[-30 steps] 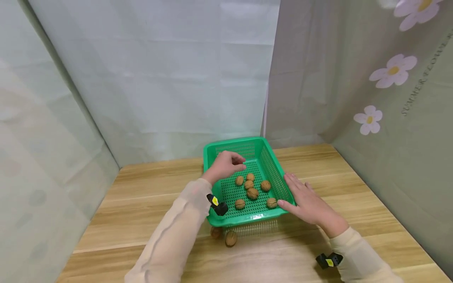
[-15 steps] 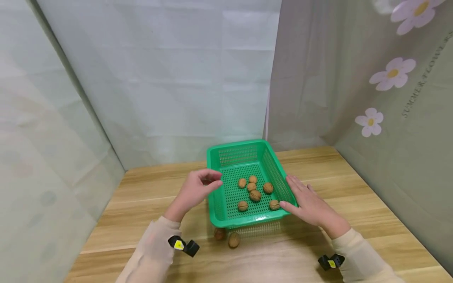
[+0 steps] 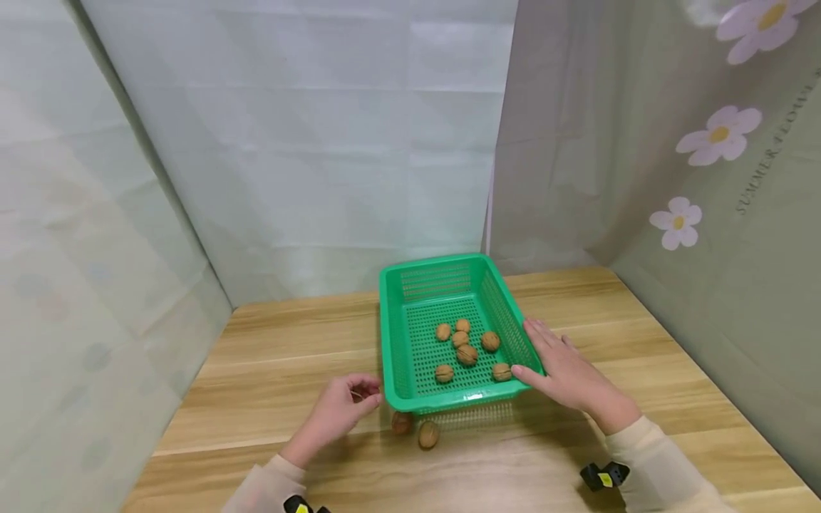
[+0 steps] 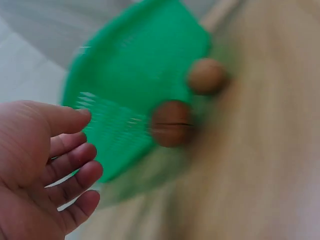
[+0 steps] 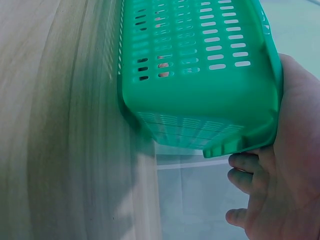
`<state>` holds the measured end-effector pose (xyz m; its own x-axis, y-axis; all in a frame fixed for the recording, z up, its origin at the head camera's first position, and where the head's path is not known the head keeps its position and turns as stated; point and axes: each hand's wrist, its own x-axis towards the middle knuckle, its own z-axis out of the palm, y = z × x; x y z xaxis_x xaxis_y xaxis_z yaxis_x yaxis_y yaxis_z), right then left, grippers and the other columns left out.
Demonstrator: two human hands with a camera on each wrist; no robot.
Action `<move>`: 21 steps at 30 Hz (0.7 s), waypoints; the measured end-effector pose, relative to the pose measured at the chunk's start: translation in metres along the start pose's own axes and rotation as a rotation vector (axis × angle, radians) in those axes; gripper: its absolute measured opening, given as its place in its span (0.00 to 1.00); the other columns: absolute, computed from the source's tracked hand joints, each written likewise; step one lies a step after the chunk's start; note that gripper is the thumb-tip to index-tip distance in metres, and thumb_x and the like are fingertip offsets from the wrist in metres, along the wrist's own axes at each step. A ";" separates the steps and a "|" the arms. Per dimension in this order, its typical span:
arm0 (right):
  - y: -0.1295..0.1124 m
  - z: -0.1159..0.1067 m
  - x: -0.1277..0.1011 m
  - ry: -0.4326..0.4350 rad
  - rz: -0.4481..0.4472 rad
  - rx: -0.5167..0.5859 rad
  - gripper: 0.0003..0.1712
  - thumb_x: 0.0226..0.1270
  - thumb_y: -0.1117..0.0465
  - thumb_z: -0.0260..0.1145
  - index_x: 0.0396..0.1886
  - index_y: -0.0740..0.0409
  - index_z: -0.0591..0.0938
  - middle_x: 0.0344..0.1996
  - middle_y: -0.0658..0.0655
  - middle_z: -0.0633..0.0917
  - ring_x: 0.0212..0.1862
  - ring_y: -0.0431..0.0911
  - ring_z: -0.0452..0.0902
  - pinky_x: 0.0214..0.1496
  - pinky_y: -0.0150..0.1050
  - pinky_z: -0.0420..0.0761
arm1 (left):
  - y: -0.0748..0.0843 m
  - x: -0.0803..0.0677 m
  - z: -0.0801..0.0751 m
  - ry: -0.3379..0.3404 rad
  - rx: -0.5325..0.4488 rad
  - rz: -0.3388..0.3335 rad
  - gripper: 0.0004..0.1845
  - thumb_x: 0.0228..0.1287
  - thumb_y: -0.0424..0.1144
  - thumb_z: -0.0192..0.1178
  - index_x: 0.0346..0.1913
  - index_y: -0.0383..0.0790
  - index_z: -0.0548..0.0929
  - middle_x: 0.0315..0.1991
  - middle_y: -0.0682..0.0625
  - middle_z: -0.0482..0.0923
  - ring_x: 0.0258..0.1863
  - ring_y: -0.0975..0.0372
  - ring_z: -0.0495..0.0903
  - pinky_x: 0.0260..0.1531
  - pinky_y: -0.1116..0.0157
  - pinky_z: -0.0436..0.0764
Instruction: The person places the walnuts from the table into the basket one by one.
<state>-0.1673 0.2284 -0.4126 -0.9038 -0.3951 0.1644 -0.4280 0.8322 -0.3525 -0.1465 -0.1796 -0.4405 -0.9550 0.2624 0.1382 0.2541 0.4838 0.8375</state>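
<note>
A green mesh basket (image 3: 393, 356) stands on the wooden table with several walnuts (image 3: 467, 354) inside it. Two more walnuts (image 3: 402, 422) (image 3: 428, 434) lie on the table just in front of its near wall. My left hand (image 3: 343, 407) hovers low beside the near left corner, fingers loosely curled and holding nothing. The left wrist view shows that hand (image 4: 82, 142) empty, with the two loose walnuts (image 4: 171, 123) (image 4: 206, 76) ahead of it by the basket (image 4: 130, 60). My right hand (image 3: 564, 370) lies flat against the basket's right side, fingers straight. In the right wrist view, the right hand (image 5: 280, 170) touches the basket (image 5: 200, 85).
The wooden table (image 3: 282, 342) is boxed in by pale curtains behind and at the left. A flowered curtain (image 3: 705, 178) hangs along the right. Bare tabletop lies left of the basket and toward me.
My left hand has drawn back from over the basket, coming toward me and down to the table by the near left corner. The right hand stays against the basket.
</note>
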 end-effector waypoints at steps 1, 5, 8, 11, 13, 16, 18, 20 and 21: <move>0.000 0.000 0.000 0.000 0.001 0.001 0.53 0.68 0.32 0.52 0.76 0.62 0.49 0.75 0.62 0.52 0.75 0.59 0.43 0.68 0.67 0.47 | -0.003 -0.002 0.005 -0.026 0.002 0.008 0.07 0.58 0.33 0.68 0.39 0.36 0.85 0.32 0.53 0.83 0.32 0.64 0.80 0.34 0.68 0.80; 0.000 0.000 0.000 -0.003 0.003 0.001 0.52 0.68 0.32 0.52 0.77 0.62 0.48 0.75 0.62 0.52 0.75 0.58 0.43 0.68 0.67 0.47 | -0.013 -0.009 0.016 -0.125 0.013 0.048 0.07 0.57 0.40 0.69 0.37 0.42 0.84 0.33 0.54 0.82 0.34 0.63 0.80 0.36 0.67 0.80; 0.000 0.000 0.000 -0.004 0.002 -0.001 0.52 0.68 0.32 0.51 0.77 0.62 0.48 0.75 0.62 0.52 0.75 0.58 0.43 0.68 0.67 0.48 | -0.016 -0.011 0.022 -0.164 0.036 0.069 0.13 0.55 0.46 0.71 0.38 0.42 0.85 0.36 0.53 0.82 0.38 0.60 0.80 0.38 0.65 0.80; 0.000 0.000 0.000 -0.005 0.003 -0.002 0.52 0.68 0.32 0.51 0.77 0.62 0.48 0.75 0.62 0.52 0.75 0.58 0.43 0.68 0.67 0.48 | -0.016 -0.011 0.027 -0.179 0.057 0.095 0.17 0.52 0.49 0.73 0.41 0.44 0.86 0.39 0.54 0.83 0.42 0.59 0.80 0.43 0.63 0.80; 0.000 -0.001 -0.001 -0.008 0.005 -0.003 0.52 0.68 0.32 0.51 0.77 0.62 0.48 0.75 0.62 0.52 0.75 0.57 0.43 0.68 0.67 0.48 | -0.016 -0.011 0.030 -0.178 0.070 0.102 0.18 0.51 0.50 0.73 0.43 0.46 0.86 0.39 0.57 0.83 0.44 0.61 0.80 0.46 0.63 0.79; 0.000 -0.001 -0.001 -0.010 0.005 -0.007 0.52 0.68 0.32 0.51 0.77 0.62 0.48 0.75 0.62 0.52 0.75 0.58 0.43 0.68 0.67 0.48 | -0.015 -0.009 0.034 -0.164 0.093 0.107 0.18 0.50 0.51 0.74 0.44 0.50 0.86 0.39 0.61 0.82 0.42 0.65 0.80 0.47 0.63 0.78; 0.000 -0.001 -0.001 -0.009 0.004 -0.008 0.52 0.68 0.32 0.51 0.77 0.62 0.48 0.75 0.62 0.52 0.75 0.58 0.43 0.68 0.67 0.48 | -0.016 -0.008 0.036 -0.155 0.120 0.116 0.19 0.50 0.51 0.74 0.45 0.51 0.86 0.39 0.63 0.82 0.42 0.67 0.80 0.47 0.63 0.78; 0.000 -0.001 -0.001 -0.008 0.003 -0.008 0.52 0.68 0.32 0.51 0.77 0.62 0.48 0.75 0.62 0.52 0.75 0.58 0.43 0.68 0.67 0.48 | -0.016 -0.007 0.038 -0.152 0.138 0.121 0.20 0.50 0.51 0.74 0.47 0.51 0.85 0.40 0.64 0.82 0.42 0.67 0.79 0.47 0.63 0.77; 0.000 -0.001 -0.001 -0.008 0.004 -0.007 0.52 0.68 0.32 0.51 0.77 0.62 0.48 0.75 0.62 0.52 0.75 0.58 0.43 0.68 0.67 0.48 | -0.017 -0.006 0.039 -0.154 0.141 0.121 0.21 0.50 0.51 0.74 0.48 0.51 0.85 0.41 0.64 0.82 0.43 0.68 0.79 0.47 0.63 0.77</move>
<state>-0.1667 0.2291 -0.4118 -0.9054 -0.3951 0.1553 -0.4244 0.8363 -0.3470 -0.1386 -0.1566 -0.4762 -0.8843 0.4450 0.1417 0.3948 0.5502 0.7358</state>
